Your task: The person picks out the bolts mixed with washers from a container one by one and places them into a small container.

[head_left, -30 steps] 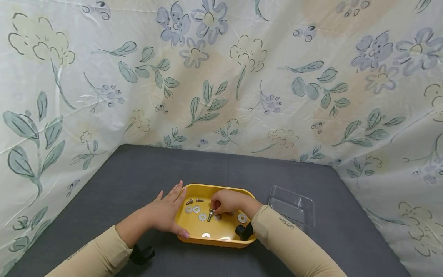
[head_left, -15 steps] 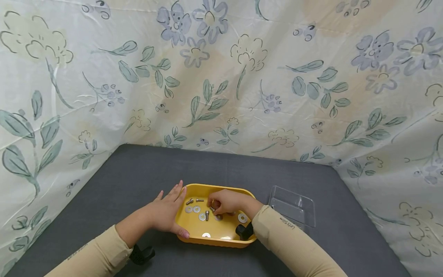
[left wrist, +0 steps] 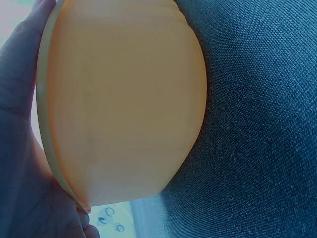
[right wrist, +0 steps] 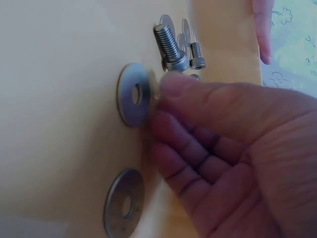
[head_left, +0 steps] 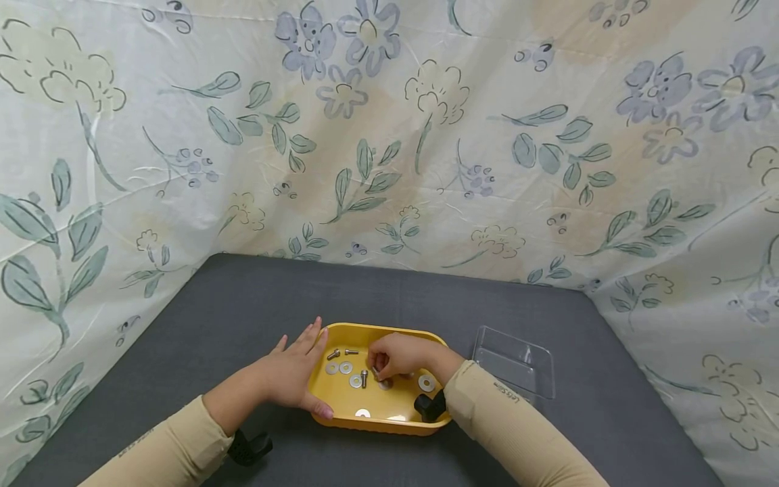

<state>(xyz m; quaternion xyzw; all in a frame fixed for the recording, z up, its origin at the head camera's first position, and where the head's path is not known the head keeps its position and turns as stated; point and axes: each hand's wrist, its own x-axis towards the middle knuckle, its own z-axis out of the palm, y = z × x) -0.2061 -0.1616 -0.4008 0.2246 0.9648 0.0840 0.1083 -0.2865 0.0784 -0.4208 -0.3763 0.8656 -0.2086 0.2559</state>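
Now the left hand (head_left: 291,374) lies flat, fingers straight, against the left wall of the yellow tray (head_left: 398,333). Inside, the bolt (head_left: 364,378), pinched a second ago, lies released; the right hand (head_left: 398,354) has shifted, fingertips (right wrist: 171,84) curled onto a washer (right wrist: 132,94), apparently selecting it.

Left hand (head_left: 292,372): fingers straight, held together, pointing far; thumb (head_left: 319,408) spread toward near right. Palm turned right, pressed flat, wrist low. Left forearm in beige sleeve (head_left: 161,453) runs from near left corner up to hand.

Right hand (head_left: 398,356): palm down, fingers (right wrist: 198,129) curled loosely, tips bunched to left, thumb close to fingertips. Cannot tell whether tips pinch anything. Right forearm in beige sleeve (head_left: 517,433) comes from near right, wrist bent left.

Hands near each other, apart.
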